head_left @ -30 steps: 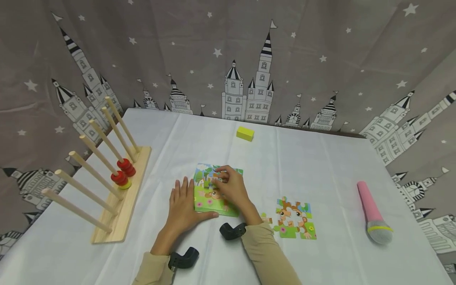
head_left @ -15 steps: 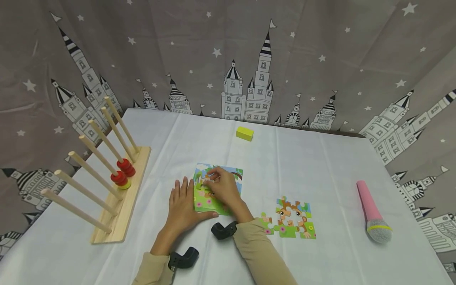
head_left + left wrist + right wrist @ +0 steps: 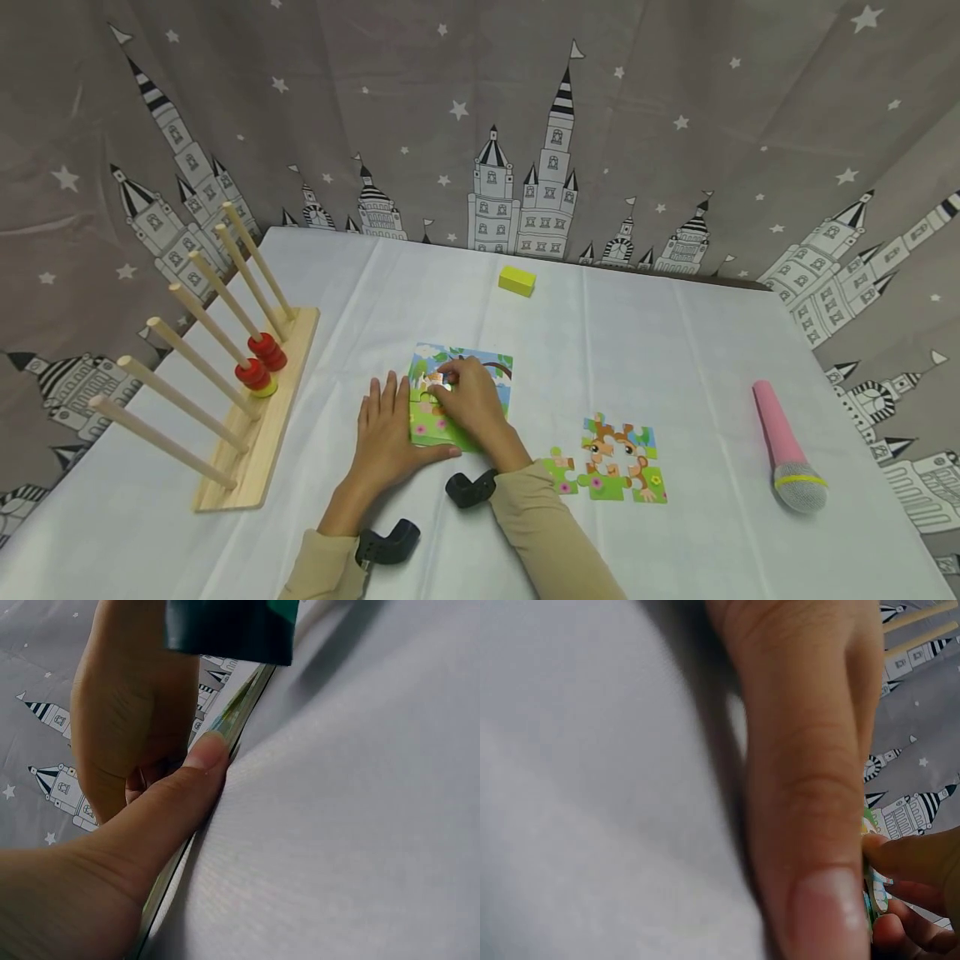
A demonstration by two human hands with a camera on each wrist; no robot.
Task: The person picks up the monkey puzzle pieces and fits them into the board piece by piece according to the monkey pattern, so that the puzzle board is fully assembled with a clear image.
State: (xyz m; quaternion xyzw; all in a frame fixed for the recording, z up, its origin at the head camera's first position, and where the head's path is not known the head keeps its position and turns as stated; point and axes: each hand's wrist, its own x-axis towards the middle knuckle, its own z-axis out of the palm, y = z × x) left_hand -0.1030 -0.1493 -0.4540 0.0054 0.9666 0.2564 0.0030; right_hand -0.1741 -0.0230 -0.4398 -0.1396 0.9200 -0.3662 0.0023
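Note:
A square picture puzzle with a green meadow, pink flowers and blue sky lies in the middle of the table. My left hand rests flat along its left side, fingers straight, the thumb against the front edge; the left wrist view has that thumb right on the puzzle's rim. Above the upper left of the picture, my right hand pinches a small puzzle piece between thumb and fingers. The right hand covers much of the puzzle's middle.
Joined monkey puzzle pieces lie to the right of the right forearm. A wooden peg stand with red and yellow rings is at left. A yellow block sits farther back, and a pink toy microphone lies at right.
My right hand has moved a little left and down over the puzzle, its fingers now close to the picture's surface. The left hand has stayed in place.

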